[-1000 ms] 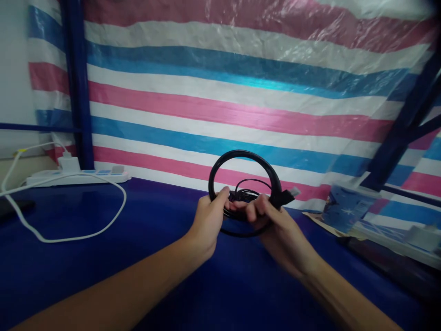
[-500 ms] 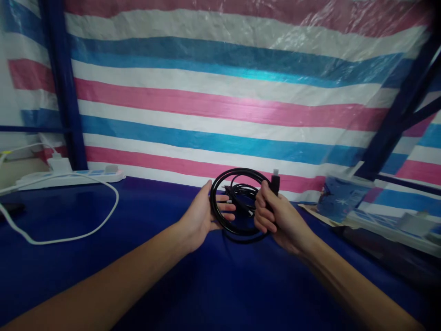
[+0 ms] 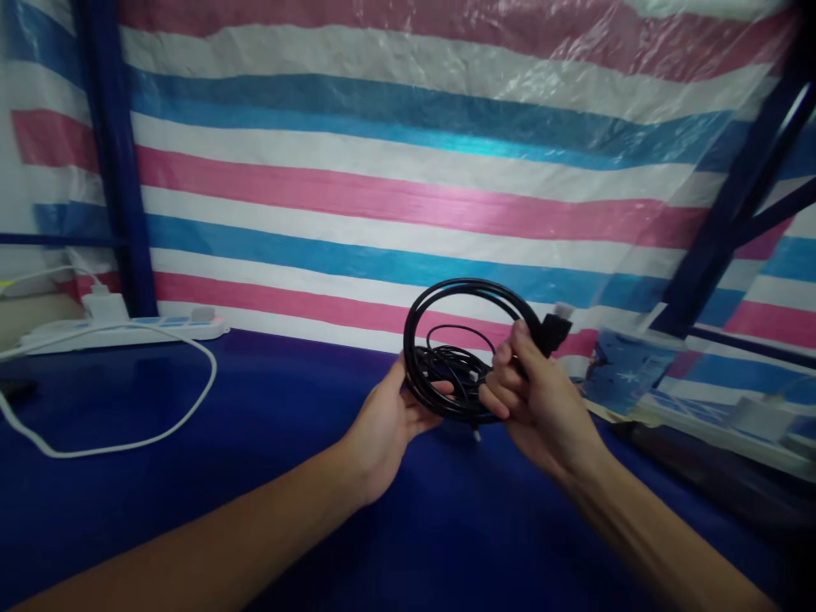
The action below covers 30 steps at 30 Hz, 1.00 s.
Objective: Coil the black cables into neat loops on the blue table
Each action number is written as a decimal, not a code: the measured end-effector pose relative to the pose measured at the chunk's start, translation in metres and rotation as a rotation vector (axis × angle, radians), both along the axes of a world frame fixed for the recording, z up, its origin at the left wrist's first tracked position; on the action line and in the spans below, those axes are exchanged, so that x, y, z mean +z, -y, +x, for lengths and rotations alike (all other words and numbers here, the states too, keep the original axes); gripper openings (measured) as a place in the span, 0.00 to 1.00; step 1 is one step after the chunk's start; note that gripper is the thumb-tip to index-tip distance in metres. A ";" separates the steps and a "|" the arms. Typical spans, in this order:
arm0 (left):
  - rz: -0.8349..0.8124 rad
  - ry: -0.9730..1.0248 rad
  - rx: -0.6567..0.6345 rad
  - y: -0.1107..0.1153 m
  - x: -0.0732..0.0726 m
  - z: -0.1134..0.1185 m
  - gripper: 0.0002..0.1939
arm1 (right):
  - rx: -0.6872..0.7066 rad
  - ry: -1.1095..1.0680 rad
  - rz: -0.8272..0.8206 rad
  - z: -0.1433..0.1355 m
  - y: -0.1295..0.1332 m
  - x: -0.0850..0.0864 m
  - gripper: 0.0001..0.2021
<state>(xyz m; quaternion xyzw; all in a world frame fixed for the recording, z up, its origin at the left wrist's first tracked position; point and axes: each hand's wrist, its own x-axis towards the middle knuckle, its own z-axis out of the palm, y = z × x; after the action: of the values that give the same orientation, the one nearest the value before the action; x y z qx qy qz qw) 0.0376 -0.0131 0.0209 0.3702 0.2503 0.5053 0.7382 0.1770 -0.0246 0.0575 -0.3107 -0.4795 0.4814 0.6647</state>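
Note:
A thick black HDMI cable [image 3: 413, 336], wound into a round coil, is held up above the blue table. My right hand [image 3: 546, 399] is closed around the coil's right side. The cable's black plug [image 3: 556, 331], with a pale translucent cap, sticks out above that hand's thumb. At the coil's lower left, my left hand [image 3: 382, 438] has its thumb on the outside and fingers reaching through the loop, gripping it lightly. Behind the coil, a bundle of thinner black cables [image 3: 450, 361] lies on the table, partly hidden by the coil and the hands.
A white power strip [image 3: 184, 327] with a plugged-in charger and looping white cord [image 3: 127, 446] is at the left. On the right are a blue patterned container [image 3: 628, 370], another power strip [image 3: 720, 429] and a dark flat object [image 3: 694, 459]. Striped plastic sheeting hangs behind.
The coil has shifted up and to the right with both hands. Its plug now tilts rightward, and the left fingers have drawn closer together around the coil. More of the cable bundle shows.

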 end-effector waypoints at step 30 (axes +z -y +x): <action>0.277 -0.402 -0.265 -0.010 0.011 -0.028 0.25 | -0.152 1.223 0.013 0.019 -0.015 -0.013 0.20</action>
<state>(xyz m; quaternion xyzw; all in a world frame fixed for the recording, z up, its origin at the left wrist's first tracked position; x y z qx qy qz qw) 0.0092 -0.0036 0.0323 0.5897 0.2697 0.3502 0.6759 0.1959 -0.0100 0.0449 -0.5597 -0.7535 0.1643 0.3033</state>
